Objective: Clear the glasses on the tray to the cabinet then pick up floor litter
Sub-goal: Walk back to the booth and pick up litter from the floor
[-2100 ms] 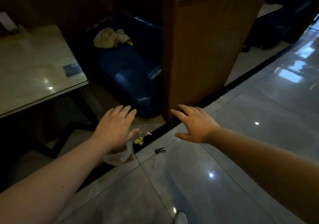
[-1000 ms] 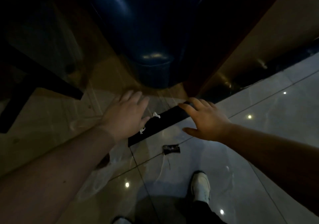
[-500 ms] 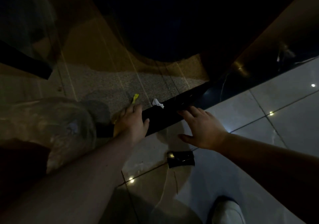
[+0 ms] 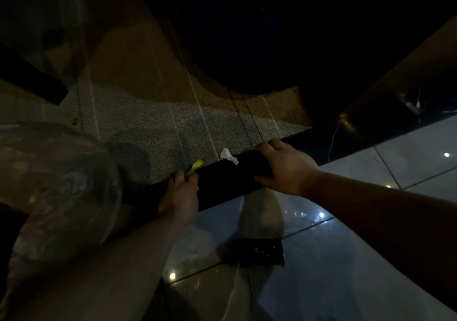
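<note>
A yellow scrap of litter (image 4: 195, 166) lies at the edge of the speckled carpet (image 4: 160, 133), right where it meets a black floor strip (image 4: 222, 182). The left hand (image 4: 180, 194) has its fingertips pinched on the scrap's lower end. Just to the right, a white crumpled scrap (image 4: 228, 156) sits on the same edge, untouched. The right hand (image 4: 284, 167) rests spread and empty on the black strip beside it, fingers open. A dark flat wrapper (image 4: 259, 252) lies on the glossy tile (image 4: 346, 259) below the hands (its make cannot be read). A clear plastic bag (image 4: 61, 184) hangs over the left forearm.
</note>
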